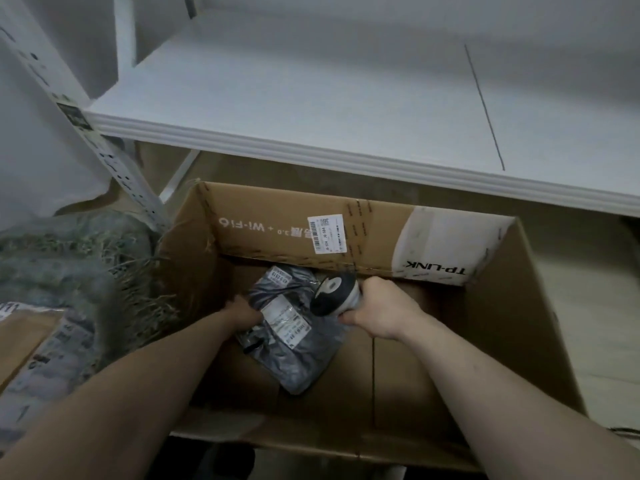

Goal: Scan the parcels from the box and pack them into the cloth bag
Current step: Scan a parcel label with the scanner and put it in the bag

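Observation:
A large open cardboard box (519, 306) stands on the floor below me. Inside it lies a grey plastic parcel (298, 351) with a white label facing up. My left hand (242, 311) grips the parcel's left edge, fingers tucked under it. My right hand (381, 310) holds a black-and-white handheld scanner (334, 292) just above the parcel's upper right part, its head pointing toward the label. To the left of the box sits the woven green-grey cloth bag (69, 271), with parcels (38, 362) showing at its mouth.
A white shelf (346, 98) runs across the view beyond the box. A white perforated upright (114, 161) leans between the bag and the box. The box's far flap carries a white barcode sticker (327, 233).

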